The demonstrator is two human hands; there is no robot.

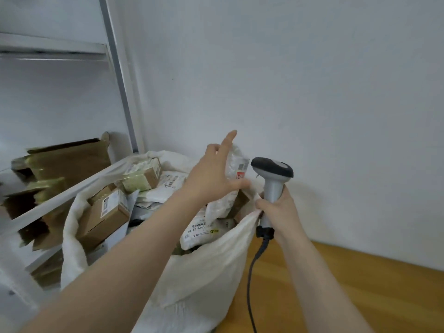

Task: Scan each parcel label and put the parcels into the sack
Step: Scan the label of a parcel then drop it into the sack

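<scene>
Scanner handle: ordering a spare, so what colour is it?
The scanner handle is light grey, clearest in the head view.

On a white mailer bag [199,233] in the mouth of the sack [204,280], lower centre of the frame, a label lies upside down. Under its barcode stand digits that read roughly "69 69 8601", then "HQ 5" beside a small yellow logo. The bubble-wrap parcel [234,164] at centre has a label with a red patch, too blurred to read. Labels on the cardboard boxes [105,212] at left are also unreadable.
</scene>
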